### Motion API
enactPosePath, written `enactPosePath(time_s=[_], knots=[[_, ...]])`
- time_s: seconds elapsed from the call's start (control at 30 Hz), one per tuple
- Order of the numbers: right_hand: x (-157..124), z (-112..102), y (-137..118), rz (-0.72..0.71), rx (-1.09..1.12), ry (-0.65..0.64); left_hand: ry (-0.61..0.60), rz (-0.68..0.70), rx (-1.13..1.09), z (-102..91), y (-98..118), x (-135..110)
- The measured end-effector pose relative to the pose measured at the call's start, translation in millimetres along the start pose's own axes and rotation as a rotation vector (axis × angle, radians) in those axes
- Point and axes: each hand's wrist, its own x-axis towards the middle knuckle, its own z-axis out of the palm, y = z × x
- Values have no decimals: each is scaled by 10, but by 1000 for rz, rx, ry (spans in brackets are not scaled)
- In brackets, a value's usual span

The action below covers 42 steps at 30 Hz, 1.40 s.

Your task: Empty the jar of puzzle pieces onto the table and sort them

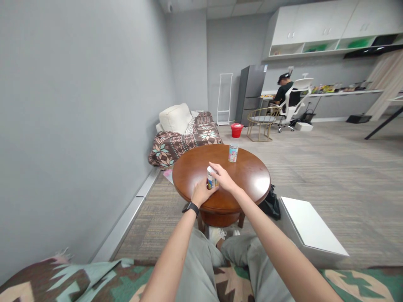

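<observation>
A small can with a white lid and a colourful label stands upright on the round brown wooden table. Wrapped round its lower part is my left hand, with a black watch on the wrist. My right hand lies at the can's upper right side, fingers reaching over the lid; whether they grip it is hard to make out. Farther back on the tabletop stands a second can, with a light blue and pink label, touched by neither hand.
A white box and a black bag stand on the floor right of the table. Behind it are a sofa with a patterned cover, a red bucket and a gold-framed chair. A person sits by the far counter.
</observation>
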Motion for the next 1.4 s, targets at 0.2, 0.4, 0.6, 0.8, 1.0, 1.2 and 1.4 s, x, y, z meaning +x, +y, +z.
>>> enactPosePath(time_s=[0.2, 0.4, 0.6, 0.8, 1.0, 1.2, 1.4], knots=[[-7, 25, -52, 109, -105, 91, -29, -39, -4, -33, 58, -19], [80, 6, -13, -15, 46, -33, -27, -47, -20, -53, 72, -24], [46, 17, 83, 21, 199, -70, -1, -50, -32, -42, 60, -31], [-43, 316, -78, 100, -35, 209, -11, -38, -51, -70, 68, -17], [-104, 404, -11, 221, 38, 234, -15, -80, -52, -72, 62, -14], [-214, 31, 461, 182, -22, 154, 22, -86, -60, -61, 63, -27], [-323, -109, 594, 301, -453, 23, 28, -66, -135, -11, -21, 14]])
